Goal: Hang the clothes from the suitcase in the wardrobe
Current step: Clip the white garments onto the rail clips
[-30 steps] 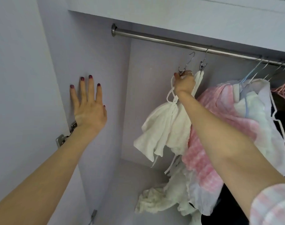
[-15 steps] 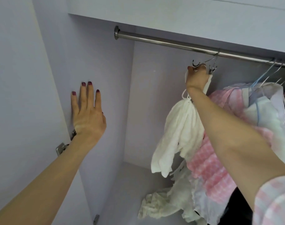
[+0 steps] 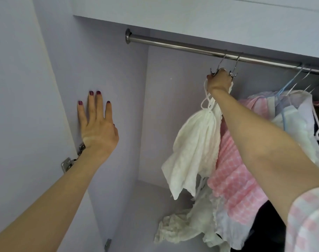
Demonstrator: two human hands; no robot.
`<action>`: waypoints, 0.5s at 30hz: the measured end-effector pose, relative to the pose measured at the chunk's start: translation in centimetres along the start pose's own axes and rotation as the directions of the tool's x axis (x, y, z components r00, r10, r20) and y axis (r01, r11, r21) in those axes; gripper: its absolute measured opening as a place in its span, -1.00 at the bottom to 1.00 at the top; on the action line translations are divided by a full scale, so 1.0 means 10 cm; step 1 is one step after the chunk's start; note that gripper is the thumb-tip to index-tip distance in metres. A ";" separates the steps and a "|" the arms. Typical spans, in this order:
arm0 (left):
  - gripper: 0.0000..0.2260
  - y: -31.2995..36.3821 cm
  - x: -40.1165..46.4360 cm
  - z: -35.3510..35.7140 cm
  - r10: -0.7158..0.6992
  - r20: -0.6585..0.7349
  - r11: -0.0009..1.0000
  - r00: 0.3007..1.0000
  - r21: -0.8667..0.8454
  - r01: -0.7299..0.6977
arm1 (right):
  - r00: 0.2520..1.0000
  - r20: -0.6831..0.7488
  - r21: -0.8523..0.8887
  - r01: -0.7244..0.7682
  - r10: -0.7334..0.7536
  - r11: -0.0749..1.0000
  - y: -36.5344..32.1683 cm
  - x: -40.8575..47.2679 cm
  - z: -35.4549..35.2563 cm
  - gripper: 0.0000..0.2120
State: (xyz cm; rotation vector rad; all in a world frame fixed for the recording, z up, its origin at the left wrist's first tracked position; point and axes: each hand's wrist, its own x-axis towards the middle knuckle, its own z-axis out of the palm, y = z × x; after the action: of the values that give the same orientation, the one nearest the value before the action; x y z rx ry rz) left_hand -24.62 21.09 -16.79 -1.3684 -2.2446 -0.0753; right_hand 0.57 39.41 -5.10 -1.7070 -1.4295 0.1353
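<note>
Lilac wardrobe (image 3: 107, 70), steel rail (image 3: 191, 48) at top. Right hand (image 3: 218, 81) grips white garment (image 3: 195, 150) at its metal hooks (image 3: 221, 61), both over the rail. Left hand (image 3: 96, 128) flat on side wall. Pink checked dress (image 3: 235, 179) hangs just beside.

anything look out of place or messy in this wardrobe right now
Yes. A crumpled whitish garment lies in a heap on the wardrobe floor below the hanging clothes, not on a hanger. The white garment that the right hand holds at the rail also hangs bunched and twisted, not spread out.
</note>
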 end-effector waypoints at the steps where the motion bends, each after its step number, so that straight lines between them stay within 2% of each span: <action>1: -0.40 0.00 0.00 -0.02 0.000 0.004 1.000 1.000 -0.002 0.000 | 1.000 0.012 0.009 -0.013 0.013 1.000 0.02 -0.01 0.00 -0.70; 4: -0.40 0.00 -0.02 -0.06 0.000 0.023 1.000 1.000 -0.012 0.000 | 0.998 0.042 0.022 -0.039 0.038 0.999 0.05 -0.07 0.01 -0.68; 8: -0.43 0.00 -0.10 -0.21 0.017 0.084 0.997 0.996 -0.072 -0.011 | 0.983 0.183 -0.033 -0.021 0.027 0.999 0.11 -0.26 -0.07 -0.65; 11: -0.45 0.02 -0.17 -0.38 0.058 0.171 0.953 0.983 -0.304 -0.003 | 0.928 0.372 -0.097 0.071 -0.030 0.993 0.15 -0.58 -0.19 -0.60; 13: -0.51 0.01 -0.25 -0.51 0.107 0.193 0.853 0.975 -0.522 0.009 | 0.845 0.529 -0.134 0.184 -0.086 0.974 0.19 -0.80 -0.28 -0.58; 15: -0.56 -0.02 -0.39 -0.66 0.141 0.134 0.752 0.981 -0.659 -0.018 | 0.770 0.625 -0.157 0.282 -0.126 0.947 0.24 -1.03 -0.41 -0.59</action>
State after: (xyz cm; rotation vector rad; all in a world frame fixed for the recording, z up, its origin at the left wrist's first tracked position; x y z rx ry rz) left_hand -20.77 15.84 -12.74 -1.8834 -2.4068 -0.8209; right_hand 1.30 28.70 -8.63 -1.7665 -2.1850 0.4406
